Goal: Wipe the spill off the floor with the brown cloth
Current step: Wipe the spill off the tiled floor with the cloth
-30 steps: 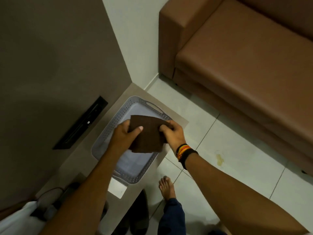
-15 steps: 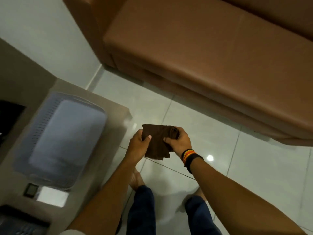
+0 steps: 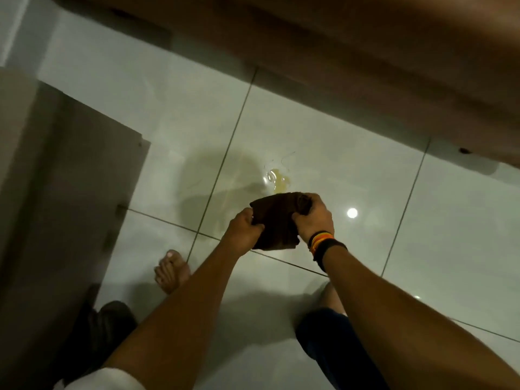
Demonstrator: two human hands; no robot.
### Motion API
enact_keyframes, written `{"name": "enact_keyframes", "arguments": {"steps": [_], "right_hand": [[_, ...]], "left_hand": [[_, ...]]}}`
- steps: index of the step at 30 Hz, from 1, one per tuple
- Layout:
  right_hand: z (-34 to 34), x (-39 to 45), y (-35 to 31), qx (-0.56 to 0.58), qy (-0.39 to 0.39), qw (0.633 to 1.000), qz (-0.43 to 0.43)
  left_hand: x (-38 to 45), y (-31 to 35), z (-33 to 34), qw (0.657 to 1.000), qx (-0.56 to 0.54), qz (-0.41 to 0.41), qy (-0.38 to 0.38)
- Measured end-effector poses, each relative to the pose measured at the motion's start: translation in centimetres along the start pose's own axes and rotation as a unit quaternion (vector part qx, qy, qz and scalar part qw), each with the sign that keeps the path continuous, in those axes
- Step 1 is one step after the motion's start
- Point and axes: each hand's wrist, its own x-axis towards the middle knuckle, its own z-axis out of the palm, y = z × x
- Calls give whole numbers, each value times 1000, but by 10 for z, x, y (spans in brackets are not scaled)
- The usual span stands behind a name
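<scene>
**A:** so where's the cloth (image 3: 277, 220) sitting rn?

**B:** both hands are gripping it in the air over the floor (image 3: 351, 130). The left hand (image 3: 243, 229) is curling closed on its left edge, the right hand (image 3: 313, 218) is fisting tight around the bunched right end.

**A:** and the spill (image 3: 277, 180)?

**B:** yellowish puddle lying on the tile just past the cloth, near the sofa (image 3: 365, 52). Cloth isn't touching it.

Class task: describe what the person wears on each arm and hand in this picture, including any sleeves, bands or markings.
Both forearms are bare, with no gloves or rings visible. The right hand has a stack of wristbands at the wrist: thin orange, yellow and red bands, then a wider black band. The left hand has a bare wrist; a white sleeve edge shows near the elbow.
</scene>
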Motion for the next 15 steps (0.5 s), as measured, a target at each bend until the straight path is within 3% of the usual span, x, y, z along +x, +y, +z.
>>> {"name": "enact_keyframes", "arguments": {"steps": [4,6,8,10,15], "right_hand": [[29,57,31,-84,18,996,-16],[53,68,47,-147,54,986,-48],[86,66,58,-201,74,971,-104],[118,61,66,-243,43,959,-141],[137,87,83,-319,49,931,-169]], "left_hand": [[70,-23,18,996,87,-7,-36],[90,-38,18,978,186,74,57],[108,-55,9,920,272,182,216],[129,-68,-6,880,328,190,287],[178,-90,-20,901,395,50,172]]}}
